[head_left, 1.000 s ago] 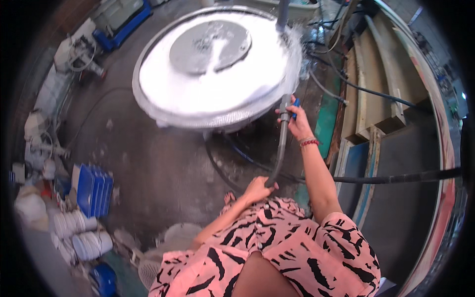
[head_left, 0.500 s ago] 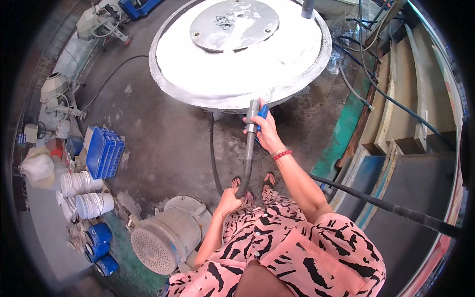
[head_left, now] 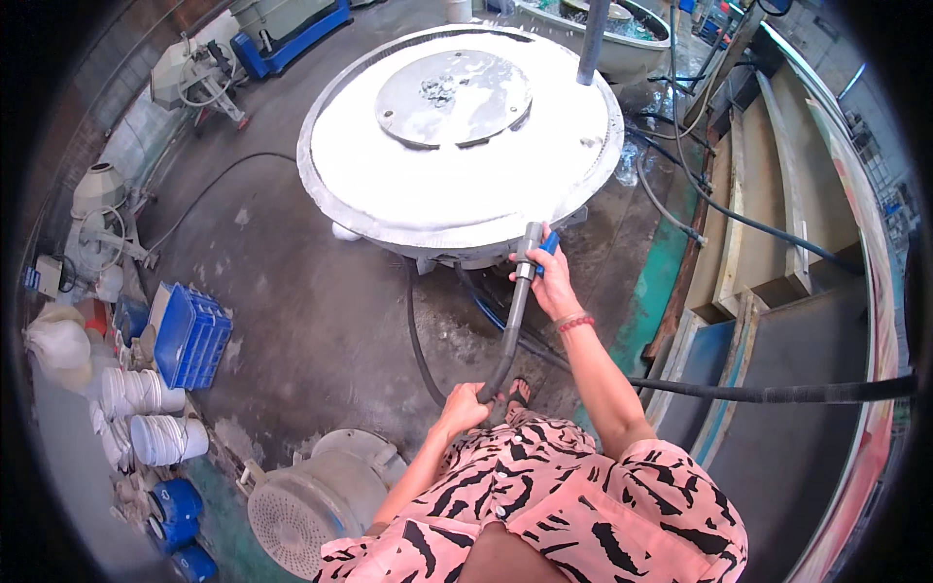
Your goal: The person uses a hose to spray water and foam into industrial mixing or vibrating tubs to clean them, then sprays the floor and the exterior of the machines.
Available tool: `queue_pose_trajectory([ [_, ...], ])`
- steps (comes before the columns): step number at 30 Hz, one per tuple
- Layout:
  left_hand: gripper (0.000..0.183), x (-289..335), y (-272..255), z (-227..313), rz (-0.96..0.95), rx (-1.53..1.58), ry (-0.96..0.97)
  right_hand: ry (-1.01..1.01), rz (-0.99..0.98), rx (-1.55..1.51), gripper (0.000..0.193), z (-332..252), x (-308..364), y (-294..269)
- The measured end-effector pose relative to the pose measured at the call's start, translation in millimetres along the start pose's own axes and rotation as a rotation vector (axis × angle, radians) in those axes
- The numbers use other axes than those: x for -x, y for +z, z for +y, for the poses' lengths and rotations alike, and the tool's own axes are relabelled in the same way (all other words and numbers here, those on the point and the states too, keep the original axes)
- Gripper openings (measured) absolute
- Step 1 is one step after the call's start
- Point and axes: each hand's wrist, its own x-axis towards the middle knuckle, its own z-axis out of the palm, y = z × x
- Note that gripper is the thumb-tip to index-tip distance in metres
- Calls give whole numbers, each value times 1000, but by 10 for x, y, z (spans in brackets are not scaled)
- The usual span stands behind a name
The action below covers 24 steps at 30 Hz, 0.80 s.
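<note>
- Hose: held before the wearer's body in two hands, at 5 o'clock of the round tub.
- Right hand: grip closed around the grey valve at the hose's upper end; blue lever against the fingers.
- Left hand: grip closed on the hose, at 7 o'clock from the valve.
- Change noted: a second ago the outlet stood near 4 o'clock of the tub, with spray along its right side. It swung to about half past 5 and now stands at 5.
- Assessment: the aim appears transferred to the near rim. That spray no longer shows; whether the valve is passing water cannot be told, nor whether the outlet touches the rim.
- Beyond: white material lies around a grey disc; a grey pole stands at 2 o'clock.
</note>
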Motion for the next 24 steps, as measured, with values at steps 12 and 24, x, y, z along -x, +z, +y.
queue_pose_trajectory([
  [12, 20, -96, 133, 222, 33, -94, 89, -57, 8, 20, 71, -238, 3, -138],
  [24, 19, -379, 225, 844, 135, -15, 65, 31, -141, 64, 65, -610, -653, -124],
])
